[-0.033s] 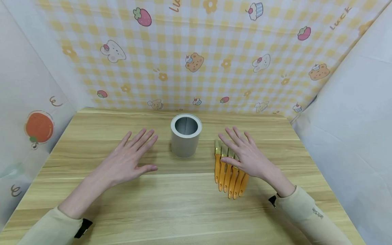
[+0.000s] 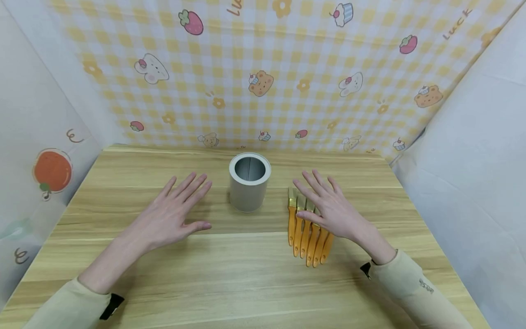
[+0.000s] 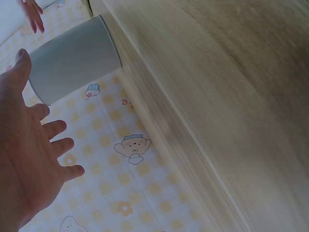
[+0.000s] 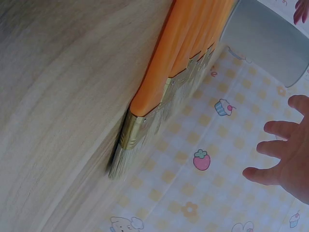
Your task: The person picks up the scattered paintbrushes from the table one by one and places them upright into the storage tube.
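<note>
A grey-white cylindrical container [image 2: 248, 196], open at the top and hollow inside, stands upright toward the back middle of the table. To its left, my left hand [image 2: 170, 217] hovers palm down with straight, spread fingers, apart from the container and holding nothing. Several paintbrushes [image 2: 305, 235] with orange handles and pale bristles lie side by side right of the container. Over their bristle ends hovers my right hand [image 2: 334, 208], fingers spread, partly hiding them from the head camera. In the right wrist view a gap separates that hand from the brushes [image 4: 157, 79].
The wood-grain table [image 2: 230, 283] carries the container and brushes. A yellow checked cloth [image 2: 283, 55] with cartoon prints hangs behind its back edge. White cloth walls [image 2: 472, 137] close in both sides.
</note>
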The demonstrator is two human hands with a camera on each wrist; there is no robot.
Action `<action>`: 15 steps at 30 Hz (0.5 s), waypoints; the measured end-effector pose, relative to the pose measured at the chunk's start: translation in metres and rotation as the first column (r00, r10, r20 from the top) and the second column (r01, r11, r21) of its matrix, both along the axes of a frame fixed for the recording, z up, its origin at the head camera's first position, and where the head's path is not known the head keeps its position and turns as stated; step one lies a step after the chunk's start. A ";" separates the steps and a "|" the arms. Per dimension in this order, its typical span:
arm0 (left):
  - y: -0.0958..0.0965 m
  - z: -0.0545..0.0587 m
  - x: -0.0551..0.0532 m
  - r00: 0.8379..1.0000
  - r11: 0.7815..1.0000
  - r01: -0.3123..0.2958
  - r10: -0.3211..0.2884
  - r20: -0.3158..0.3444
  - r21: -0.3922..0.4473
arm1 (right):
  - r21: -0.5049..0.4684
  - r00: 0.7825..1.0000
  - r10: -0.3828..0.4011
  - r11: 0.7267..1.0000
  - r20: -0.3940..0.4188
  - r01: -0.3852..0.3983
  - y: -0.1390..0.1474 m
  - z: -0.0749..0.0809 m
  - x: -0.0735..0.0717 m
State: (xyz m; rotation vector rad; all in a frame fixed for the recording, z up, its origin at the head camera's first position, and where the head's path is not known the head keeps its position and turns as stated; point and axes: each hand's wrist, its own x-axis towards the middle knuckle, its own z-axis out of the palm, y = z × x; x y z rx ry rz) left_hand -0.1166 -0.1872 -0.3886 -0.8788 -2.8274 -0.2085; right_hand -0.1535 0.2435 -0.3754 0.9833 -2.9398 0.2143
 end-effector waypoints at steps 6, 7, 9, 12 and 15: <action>-0.001 0.001 0.000 1.000 1.000 -0.005 0.005 0.010 -0.007 | 0.004 1.000 -0.002 1.000 -0.001 0.002 0.000 0.001 0.000; -0.001 0.001 0.000 1.000 1.000 -0.008 0.008 0.012 -0.007 | 0.004 1.000 -0.004 1.000 0.000 0.004 0.000 0.002 0.000; -0.001 0.001 0.000 1.000 1.000 -0.012 0.012 0.014 -0.005 | 0.003 1.000 -0.005 1.000 0.003 0.005 0.000 0.002 -0.001; 0.000 0.000 0.000 1.000 1.000 -0.020 0.020 0.012 -0.001 | 0.001 1.000 -0.006 1.000 0.005 0.006 0.000 0.003 0.000; -0.001 0.000 0.000 1.000 1.000 -0.016 0.016 0.021 -0.002 | 0.001 1.000 -0.004 1.000 0.004 0.004 0.000 0.003 -0.001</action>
